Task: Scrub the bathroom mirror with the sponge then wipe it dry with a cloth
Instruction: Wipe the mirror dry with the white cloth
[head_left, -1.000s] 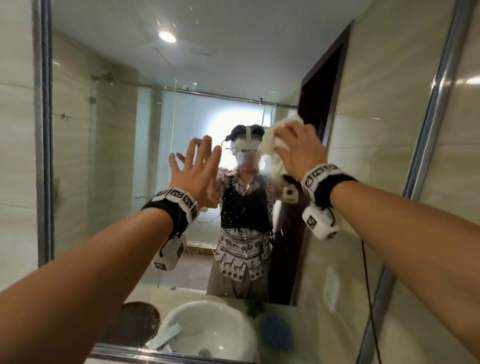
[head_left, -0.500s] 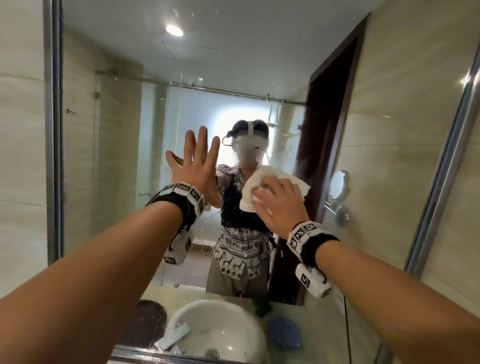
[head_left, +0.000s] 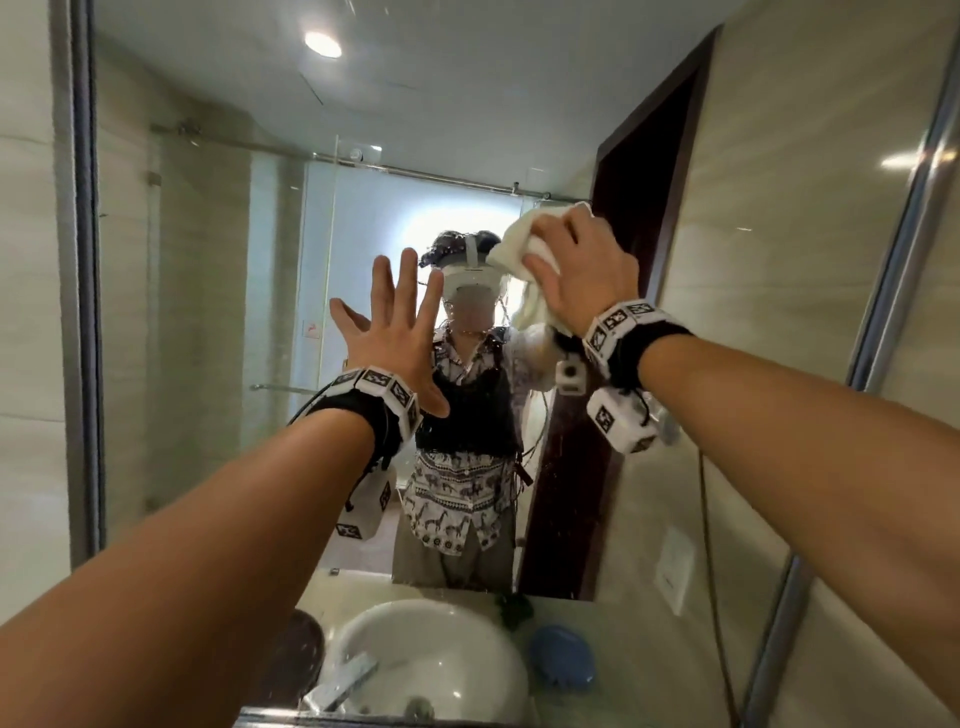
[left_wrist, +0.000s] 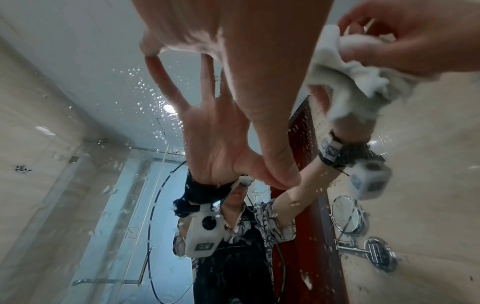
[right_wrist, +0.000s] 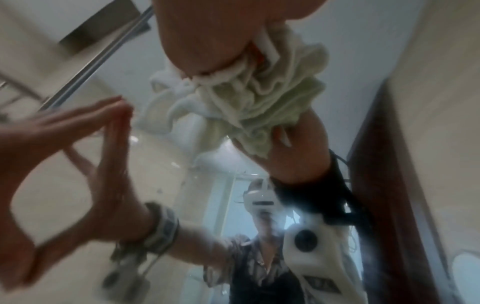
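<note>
Hands (head_left: 400, 343) on mirror (head_left: 208, 260), droplets (left_wrist: 145, 86) – left-wrist view only

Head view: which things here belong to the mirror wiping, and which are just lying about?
In use:
- mirror
- white cloth, gripped by right hand
- left hand, flat on the glass

Lying about (seen reflected):
- blue round thing beside basin
- tap

Both my arms reach forward, wrists banded. My left hand (head_left: 395, 332) is spread flat, fingers straight and fanned toward 12 o'clock, palm forward. At its 2 o'clock my right hand (head_left: 582, 275) sits higher, its fingers curled round a bunched cloth (head_left: 511, 247).
</note>
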